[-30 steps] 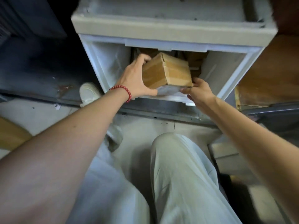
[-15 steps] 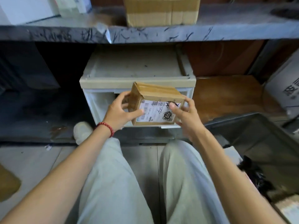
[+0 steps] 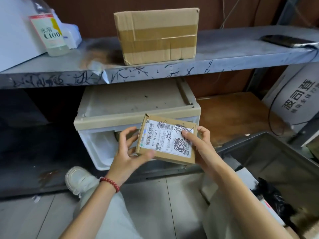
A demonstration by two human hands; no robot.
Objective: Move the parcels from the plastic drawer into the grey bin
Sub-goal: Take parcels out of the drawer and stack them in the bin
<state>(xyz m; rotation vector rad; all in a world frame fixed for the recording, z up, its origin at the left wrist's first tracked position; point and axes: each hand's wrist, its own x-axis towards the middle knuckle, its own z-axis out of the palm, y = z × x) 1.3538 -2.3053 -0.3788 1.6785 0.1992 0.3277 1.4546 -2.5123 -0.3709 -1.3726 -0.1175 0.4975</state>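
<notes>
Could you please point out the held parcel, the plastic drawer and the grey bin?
parcel (image 3: 165,140), head view, white label.
plastic drawer (image 3: 101,145), head view, left wall.
grey bin (image 3: 279,163), head view, inner wall.

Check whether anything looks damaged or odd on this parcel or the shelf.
The parcel, held by the left hand and right hand, has black pen scribbled over its label, blotting out part of the print. The shelf front edge is also scrawled with black marks, and its covering is torn at one spot.
</notes>
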